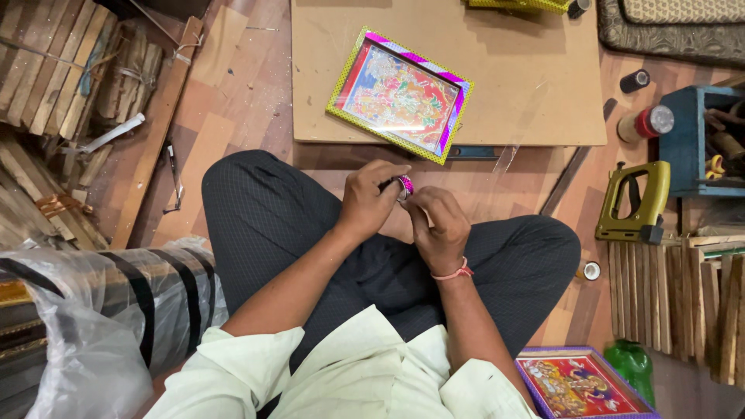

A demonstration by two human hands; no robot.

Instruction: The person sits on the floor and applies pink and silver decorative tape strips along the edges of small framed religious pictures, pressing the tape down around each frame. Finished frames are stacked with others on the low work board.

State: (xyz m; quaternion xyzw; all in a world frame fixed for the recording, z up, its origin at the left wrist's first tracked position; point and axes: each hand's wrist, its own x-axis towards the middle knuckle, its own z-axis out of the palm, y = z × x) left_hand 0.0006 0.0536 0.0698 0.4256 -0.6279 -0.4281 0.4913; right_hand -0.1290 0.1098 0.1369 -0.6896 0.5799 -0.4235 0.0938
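Observation:
I sit cross-legged on the floor. My left hand (371,200) and my right hand (439,225) meet over my lap, both gripping a small roll of shiny pink tape (405,185). Only a sliver of the roll shows between my fingers. In front of my knees, a framed colourful picture (399,95) with a yellow and pink border lies tilted on a low brown board (535,85).
A green staple gun (635,203) lies at right beside wooden strips (675,299) and a blue toolbox (698,140). Tape rolls (646,122) sit near it. Another framed picture (578,386) and a green bottle (630,365) are bottom right. Plastic-wrapped mouldings (93,310) and stacked wood (54,70) are at left.

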